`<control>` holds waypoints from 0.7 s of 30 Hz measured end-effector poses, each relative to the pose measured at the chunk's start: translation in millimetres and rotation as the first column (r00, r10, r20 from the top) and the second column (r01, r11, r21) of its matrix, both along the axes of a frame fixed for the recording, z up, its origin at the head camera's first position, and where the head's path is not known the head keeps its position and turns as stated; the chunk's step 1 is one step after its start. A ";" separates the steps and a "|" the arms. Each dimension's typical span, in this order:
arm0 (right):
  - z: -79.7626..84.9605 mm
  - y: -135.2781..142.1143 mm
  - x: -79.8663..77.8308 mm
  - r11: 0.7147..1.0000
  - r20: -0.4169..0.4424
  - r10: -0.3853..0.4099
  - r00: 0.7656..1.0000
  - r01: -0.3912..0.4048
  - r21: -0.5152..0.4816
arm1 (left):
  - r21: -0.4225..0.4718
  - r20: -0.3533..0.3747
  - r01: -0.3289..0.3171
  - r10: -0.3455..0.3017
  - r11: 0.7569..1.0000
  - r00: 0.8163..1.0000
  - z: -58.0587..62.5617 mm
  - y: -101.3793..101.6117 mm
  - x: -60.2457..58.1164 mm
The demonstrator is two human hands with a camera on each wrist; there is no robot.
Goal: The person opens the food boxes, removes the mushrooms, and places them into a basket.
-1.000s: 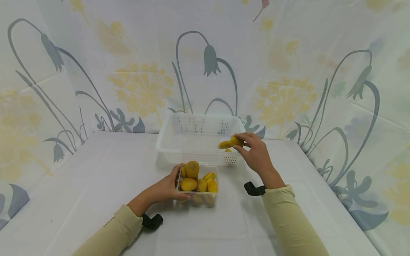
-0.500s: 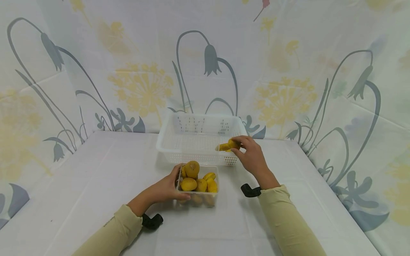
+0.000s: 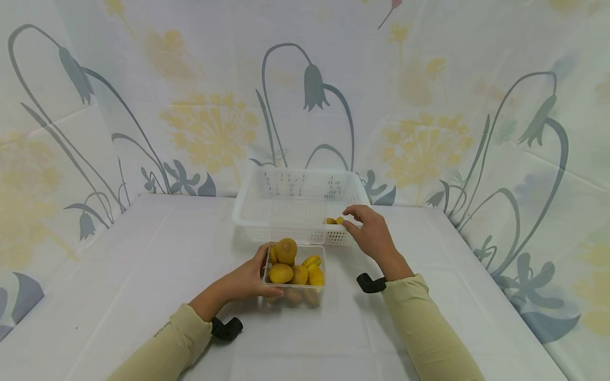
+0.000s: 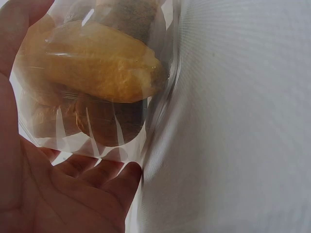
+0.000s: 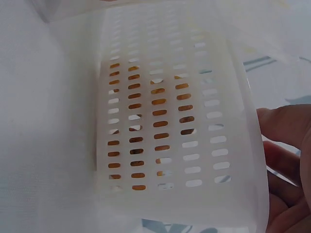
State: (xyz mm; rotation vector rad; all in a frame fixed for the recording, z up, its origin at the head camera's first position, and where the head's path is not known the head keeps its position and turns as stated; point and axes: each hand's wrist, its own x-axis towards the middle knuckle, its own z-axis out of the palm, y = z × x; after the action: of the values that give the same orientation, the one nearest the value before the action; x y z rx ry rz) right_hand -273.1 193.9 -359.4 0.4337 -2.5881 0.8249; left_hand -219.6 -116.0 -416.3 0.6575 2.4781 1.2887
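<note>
My left hand (image 3: pixel 243 278) grips the left side of a clear plastic box (image 3: pixel 294 297), thumb along its front. The box holds several yellow and brownish fruits (image 3: pixel 281 274), some round, some long; a long yellow one (image 4: pixel 102 63) shows through the wall in the left wrist view. Above the front right rim of a white perforated basket (image 3: pixel 257 233), my right hand (image 3: pixel 374 233) has its thumb and fingers apart, nothing between them. Just left of its fingertips, small parts of yellow fruit (image 3: pixel 331 220) show inside the basket. In the right wrist view, the basket wall (image 5: pixel 165 206) mostly hides them.
Behind the clear box, the basket stands near the back of the table, which has a white cloth (image 3: pixel 143 254). A floral curtain (image 3: pixel 305 137) rises behind and on both sides. Each wrist wears a black mount (image 3: pixel 370 283).
My right hand has moved left and slightly down to the basket and let go of the yellow fruit, which now lies inside. My left hand and the clear box have stayed put.
</note>
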 end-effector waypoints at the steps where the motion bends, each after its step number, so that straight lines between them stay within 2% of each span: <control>1: 0.0 -0.1 0.1 1.000 -0.004 0.001 1.000 -0.001 0.004 | -0.001 0.000 0.000 0.000 1.000 1.000 0.1 0.1 0.1; 9: -1.1 -2.4 0.5 0.999 -0.090 0.035 0.995 -0.034 0.020 | 0.000 0.008 -0.002 0.002 1.000 1.000 1.2 0.4 0.3; 21: 12.7 -14.5 14.0 0.989 -0.173 0.150 0.973 -0.149 0.018 | -0.003 0.007 -0.003 0.003 1.000 1.000 1.0 0.6 1.0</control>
State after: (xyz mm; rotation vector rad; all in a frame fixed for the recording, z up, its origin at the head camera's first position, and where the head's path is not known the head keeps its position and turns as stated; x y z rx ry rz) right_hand -259.1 179.4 -346.7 0.6780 -2.4188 0.7925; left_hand -218.5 -115.4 -415.3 0.6473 2.4764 1.2859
